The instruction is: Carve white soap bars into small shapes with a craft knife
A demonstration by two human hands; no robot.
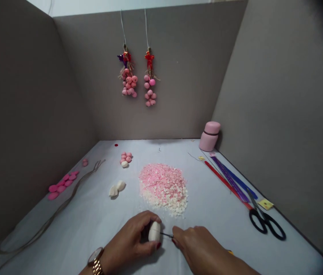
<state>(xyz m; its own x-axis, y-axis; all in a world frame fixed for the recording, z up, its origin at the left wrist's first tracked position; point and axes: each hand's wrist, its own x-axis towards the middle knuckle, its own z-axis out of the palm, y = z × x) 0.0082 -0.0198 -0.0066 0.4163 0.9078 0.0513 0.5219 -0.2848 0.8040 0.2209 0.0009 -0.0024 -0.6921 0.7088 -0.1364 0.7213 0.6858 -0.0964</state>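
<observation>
Pinching a white block (154, 231) at the bench's (78, 236) near side, that's the left hand (128, 237); the right hand (193, 240) grips a blade (165, 234) against the block's right side. Just beyond, pink-and-white shavings (164, 185) sit heaped; scissors (260, 217) lie right.

Smooth matt block (154, 231); metal-looking blade (166, 234); rough matt flakes (164, 185)

White block (154, 232) and thin blade (166, 234) in hands (128, 238) near pink-white flakes (165, 185)
</observation>
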